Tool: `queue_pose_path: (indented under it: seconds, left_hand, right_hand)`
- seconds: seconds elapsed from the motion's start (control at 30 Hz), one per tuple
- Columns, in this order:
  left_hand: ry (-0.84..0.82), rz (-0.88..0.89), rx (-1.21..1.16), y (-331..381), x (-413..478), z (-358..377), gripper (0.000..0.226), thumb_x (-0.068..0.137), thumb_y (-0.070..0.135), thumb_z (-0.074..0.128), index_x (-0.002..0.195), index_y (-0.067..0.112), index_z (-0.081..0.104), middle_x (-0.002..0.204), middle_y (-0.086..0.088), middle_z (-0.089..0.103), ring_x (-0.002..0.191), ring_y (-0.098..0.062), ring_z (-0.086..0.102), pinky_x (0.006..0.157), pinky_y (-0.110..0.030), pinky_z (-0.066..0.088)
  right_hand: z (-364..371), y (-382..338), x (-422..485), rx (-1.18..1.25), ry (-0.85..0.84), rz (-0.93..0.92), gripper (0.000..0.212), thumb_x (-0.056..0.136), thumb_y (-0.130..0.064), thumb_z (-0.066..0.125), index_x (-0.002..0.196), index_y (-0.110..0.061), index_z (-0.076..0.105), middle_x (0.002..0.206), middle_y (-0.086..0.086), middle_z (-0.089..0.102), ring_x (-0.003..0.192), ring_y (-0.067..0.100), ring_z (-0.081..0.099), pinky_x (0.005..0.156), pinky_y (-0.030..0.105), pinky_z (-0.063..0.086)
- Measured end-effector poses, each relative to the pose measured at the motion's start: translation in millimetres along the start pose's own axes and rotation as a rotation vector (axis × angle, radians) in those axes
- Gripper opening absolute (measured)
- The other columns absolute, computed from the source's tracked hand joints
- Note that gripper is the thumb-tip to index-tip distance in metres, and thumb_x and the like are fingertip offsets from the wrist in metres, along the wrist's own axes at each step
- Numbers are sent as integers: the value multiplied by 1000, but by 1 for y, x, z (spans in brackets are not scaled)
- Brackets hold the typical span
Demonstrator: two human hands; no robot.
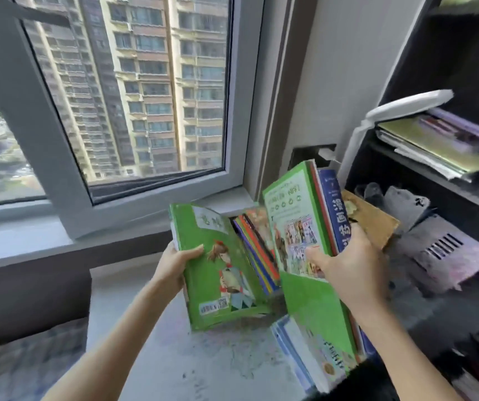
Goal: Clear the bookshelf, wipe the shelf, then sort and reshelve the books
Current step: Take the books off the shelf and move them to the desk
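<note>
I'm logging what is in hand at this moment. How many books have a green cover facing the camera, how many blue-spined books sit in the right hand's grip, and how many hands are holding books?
Green-covered books: 2, one in the left hand, one in the right hand ()
Blue-spined books: 1
Hands holding books: 2
Total: 5

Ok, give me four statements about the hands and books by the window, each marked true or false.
1. The left hand grips a green book by its edge. True.
2. The right hand is empty. False: it holds an upright bundle of books, green cover in front.
3. A blue spine shows in that bundle. True.
4. The black shelf unit at the right is bare. False: papers and notebooks lie on it.
</note>
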State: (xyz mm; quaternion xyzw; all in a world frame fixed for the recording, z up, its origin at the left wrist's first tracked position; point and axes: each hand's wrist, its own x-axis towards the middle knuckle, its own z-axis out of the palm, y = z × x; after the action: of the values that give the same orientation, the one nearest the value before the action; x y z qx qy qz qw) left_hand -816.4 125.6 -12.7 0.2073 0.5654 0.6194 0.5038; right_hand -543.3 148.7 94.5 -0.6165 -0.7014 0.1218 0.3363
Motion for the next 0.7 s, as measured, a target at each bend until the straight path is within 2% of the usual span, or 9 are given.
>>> queue_pose_path:
  seconds: [0.1,0.2,0.3,0.33,0.4,0.5,0.6,0.7]
  left_hand:
    - [-40,-161,-26,-27,62,-8,25,88,-4,56,112,2,58,93,-18,70,67,-25,71,56,-36,59]
    - [63,-296,58,-67,104,-18,31,88,-5,58,119,-7,55,105,-25,66,73,-29,68,57,-36,59]
    - [266,-370,312,-91,126,-26,27,88,8,66,109,-6,58,111,-23,65,91,-32,65,80,-42,56]
    - [263,-344,499,-91,131,-29,28,89,19,65,106,-3,59,108,-20,67,93,-32,65,83,-41,55]
    - [191,-294,929,-81,138,-37,42,90,37,59,110,0,58,101,-14,69,88,-31,67,77,-37,57]
    - [165,-206,1358,-55,144,-41,50,92,43,53,120,3,41,104,-10,65,91,-28,66,70,-31,53]
    - [159,-67,1475,-34,150,-37,44,95,44,49,117,6,42,107,-10,63,93,-28,62,67,-32,47]
    - [102,46,1396,-25,156,-29,44,95,43,49,120,7,48,110,-9,63,92,-26,61,69,-32,48]
  right_hand:
    - [1,-6,37,-38,90,21,45,66,-29,84,89,-9,52,80,8,62,69,28,56,59,34,42]
    - [7,-10,67,-107,140,31,47,67,-31,84,89,-9,49,83,9,60,74,31,57,61,34,39]
    - [20,-14,91,-207,118,3,47,70,-35,81,89,-9,46,84,9,60,72,29,55,59,33,37]
    - [25,-16,99,-252,95,-4,47,72,-36,80,90,-9,45,83,8,59,70,27,52,58,31,34]
    - [34,-19,114,-346,59,-2,48,75,-37,78,92,-8,44,90,11,62,72,28,53,58,30,32]
    - [53,-23,133,-525,36,-14,47,80,-36,73,96,-8,39,101,19,64,89,36,62,61,31,33]
    - [82,-27,145,-707,26,-62,46,83,-31,68,109,-5,41,101,16,65,93,35,64,61,31,33]
    - [131,-25,146,-857,-72,-169,44,85,-32,64,113,-8,39,100,8,65,89,26,67,59,28,40]
